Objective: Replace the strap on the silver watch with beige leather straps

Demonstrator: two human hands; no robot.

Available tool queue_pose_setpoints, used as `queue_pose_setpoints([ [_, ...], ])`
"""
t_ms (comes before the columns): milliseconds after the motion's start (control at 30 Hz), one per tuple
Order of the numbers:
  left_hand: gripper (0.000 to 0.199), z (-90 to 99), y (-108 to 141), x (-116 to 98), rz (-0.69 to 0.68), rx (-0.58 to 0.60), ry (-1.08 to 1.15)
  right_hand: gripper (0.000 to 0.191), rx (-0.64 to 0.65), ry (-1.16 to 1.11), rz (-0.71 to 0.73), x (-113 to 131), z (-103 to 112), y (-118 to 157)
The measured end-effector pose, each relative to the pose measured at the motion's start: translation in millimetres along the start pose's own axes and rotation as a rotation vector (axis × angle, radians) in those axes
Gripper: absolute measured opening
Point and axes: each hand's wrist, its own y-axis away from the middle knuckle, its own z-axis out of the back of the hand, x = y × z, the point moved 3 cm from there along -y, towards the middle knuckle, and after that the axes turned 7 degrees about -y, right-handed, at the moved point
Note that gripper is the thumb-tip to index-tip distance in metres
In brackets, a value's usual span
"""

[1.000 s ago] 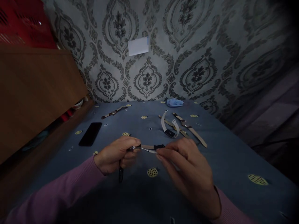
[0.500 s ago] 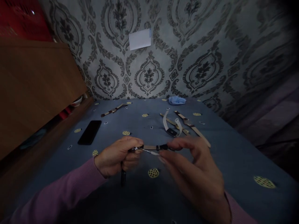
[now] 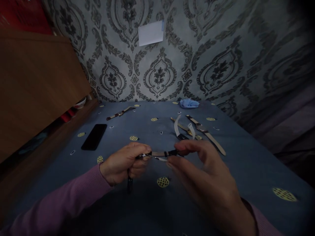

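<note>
My left hand (image 3: 128,162) is closed around a wristwatch, its fingers wrapped over the metal case (image 3: 142,156). One dark end of the strap (image 3: 130,185) hangs below that fist. The other half, a strap with a beige inner side (image 3: 157,153), stretches right to my right hand (image 3: 206,173). Thumb and fingers of my right hand pinch around the dark buckle end (image 3: 172,153). Just under the strap, a thin piece with a pale end (image 3: 161,159) runs from the case towards my right thumb; its kind is unclear.
On the blue tablecloth lie a black phone (image 3: 94,137) at left and a brown-strapped watch (image 3: 120,113) behind it. To the right are a white-strapped watch (image 3: 177,126), a gold-toned watch (image 3: 189,132), a beige-strapped watch (image 3: 202,128) and a crumpled blue cloth (image 3: 189,103). A wooden cabinet (image 3: 41,72) borders the left.
The camera view has shifted slightly. Both hands keep their hold on the watch, and my right hand now covers more of the white-strapped watch.
</note>
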Motion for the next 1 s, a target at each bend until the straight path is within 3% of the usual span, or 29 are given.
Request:
queue_pose_setpoints([
  [200,0.032,5.2,1,1,-0.009,0.006,-0.021,0.008,-0.026,-0.043,-0.133,2,1,-9],
  [400,0.033,7.3,2,2,-0.005,0.01,-0.005,0.026,0.123,0.0,0.012,5,-2,-9],
  [567,0.033,5.8,3,1,-0.012,0.016,-0.006,0.03,0.138,0.085,0.166,8,2,-14],
  [1000,0.035,6.9,5,1,-0.02,0.033,-0.002,0.031,0.148,0.034,0.174,10,6,-17],
])
